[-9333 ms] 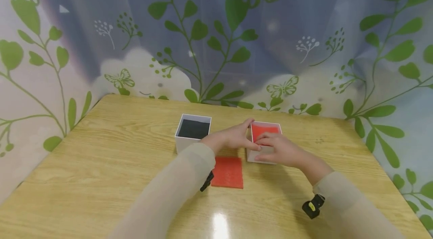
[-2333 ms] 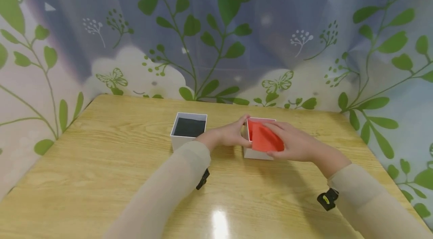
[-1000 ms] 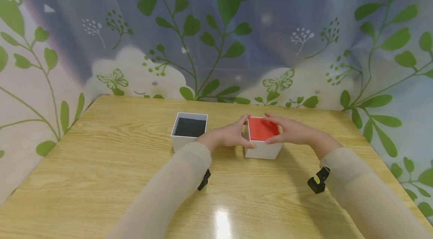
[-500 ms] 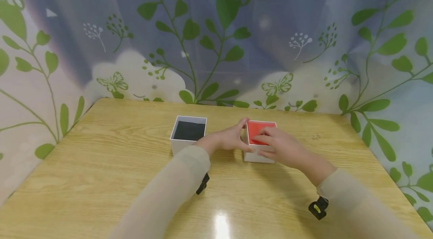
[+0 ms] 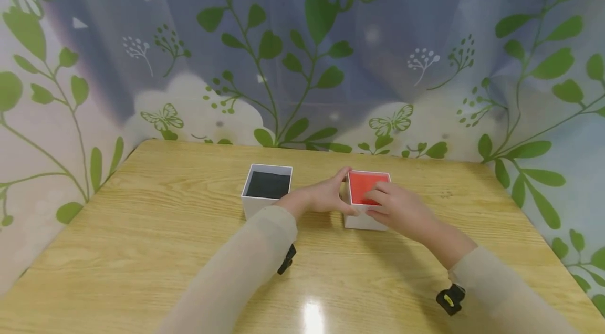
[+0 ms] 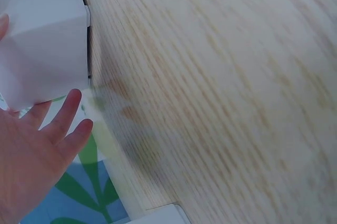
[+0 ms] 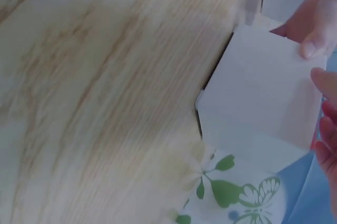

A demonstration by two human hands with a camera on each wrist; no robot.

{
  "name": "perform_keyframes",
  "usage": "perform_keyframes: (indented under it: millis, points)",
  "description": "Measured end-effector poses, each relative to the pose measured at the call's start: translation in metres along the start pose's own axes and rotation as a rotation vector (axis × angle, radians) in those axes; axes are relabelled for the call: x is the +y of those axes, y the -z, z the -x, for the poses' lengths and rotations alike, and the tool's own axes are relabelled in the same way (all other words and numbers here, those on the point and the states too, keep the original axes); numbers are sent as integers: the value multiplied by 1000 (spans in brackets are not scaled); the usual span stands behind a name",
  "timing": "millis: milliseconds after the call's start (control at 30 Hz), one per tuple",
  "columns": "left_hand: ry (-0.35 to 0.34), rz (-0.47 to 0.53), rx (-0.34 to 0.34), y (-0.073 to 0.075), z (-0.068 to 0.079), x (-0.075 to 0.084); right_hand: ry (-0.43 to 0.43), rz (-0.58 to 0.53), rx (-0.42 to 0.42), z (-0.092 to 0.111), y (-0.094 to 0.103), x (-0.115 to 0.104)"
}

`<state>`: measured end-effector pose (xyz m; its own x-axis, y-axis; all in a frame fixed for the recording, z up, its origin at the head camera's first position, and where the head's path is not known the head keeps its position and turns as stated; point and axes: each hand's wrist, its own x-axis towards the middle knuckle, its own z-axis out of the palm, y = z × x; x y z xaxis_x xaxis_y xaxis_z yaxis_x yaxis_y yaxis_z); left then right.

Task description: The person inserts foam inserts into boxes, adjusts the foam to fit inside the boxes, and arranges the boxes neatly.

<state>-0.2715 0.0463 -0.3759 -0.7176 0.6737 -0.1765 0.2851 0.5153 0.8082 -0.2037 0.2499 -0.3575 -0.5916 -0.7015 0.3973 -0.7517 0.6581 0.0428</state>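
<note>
A white square box (image 5: 359, 222) on the right of the table holds red cloth (image 5: 360, 186) that lies nearly level with its rim. My left hand (image 5: 327, 196) grips this box from its left side, thumb at the front corner and a finger at the back corner. In the left wrist view, the other fingers of that hand (image 6: 31, 161) stretch out beside the box wall (image 6: 45, 50). My right hand (image 5: 400, 210) is over the box's front right, its bent fingertips on the red cloth. Its thumb is by the front wall, which the right wrist view shows closely (image 7: 258, 92).
To the left stands a second white box (image 5: 255, 206) with black cloth (image 5: 268, 186) inside, partly behind my left forearm. Both boxes are on a wooden table (image 5: 142, 250). A leaf-patterned curtain (image 5: 293, 61) hangs behind and along both sides.
The red cloth that lay on the table at first was lifted to the right box and laid in it. My right hand moved onto its surface; my left hand stayed on the box.
</note>
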Motion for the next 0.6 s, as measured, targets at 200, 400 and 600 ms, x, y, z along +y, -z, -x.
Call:
perform_keyframes:
  millis: [200, 400, 600]
  points:
    - [-2, 6, 8, -2, -1, 0, -58, 41, 18, 12, 10, 3]
    - [0, -6, 14, -2, -1, 0, -127, 14, -23, 17, 10, 9]
    - [-1, -8, 17, -1, 0, 0, -84, 14, -10, 14, 9, 8]
